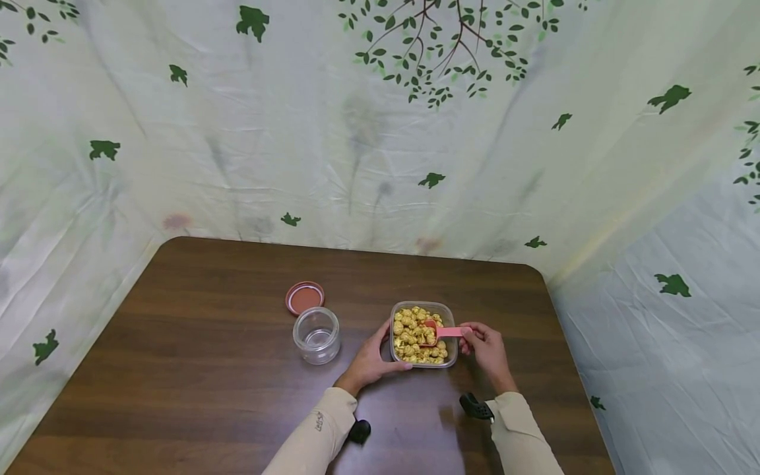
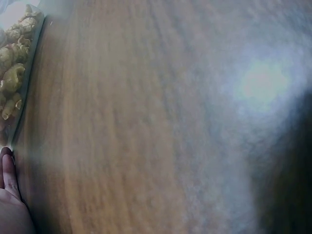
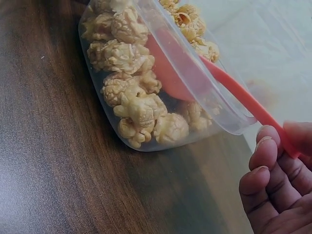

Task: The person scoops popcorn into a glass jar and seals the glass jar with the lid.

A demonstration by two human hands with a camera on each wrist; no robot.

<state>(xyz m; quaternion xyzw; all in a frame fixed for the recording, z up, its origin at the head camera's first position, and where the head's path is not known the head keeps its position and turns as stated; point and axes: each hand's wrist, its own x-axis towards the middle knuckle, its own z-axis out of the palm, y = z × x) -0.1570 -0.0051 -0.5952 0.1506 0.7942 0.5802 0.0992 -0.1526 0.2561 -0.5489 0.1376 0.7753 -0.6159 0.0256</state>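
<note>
A clear plastic container of caramel popcorn stands on the table. Around its near left corner my left hand holds it, thumb along the front side and fingers along the left wall. My right hand pinches the handle end of a red scoop just past the container's right rim. The scoop's bowl sits down among the popcorn, partly covered by it. In the right wrist view, the scoop's red bowl shows through the container wall, and thumb and fingertips grip the handle.
Left of the container stands an open glass jar with nothing in it. A red lid lies behind the jar. The brown wooden table ends at a leaf-printed curtain at the back and sides.
</note>
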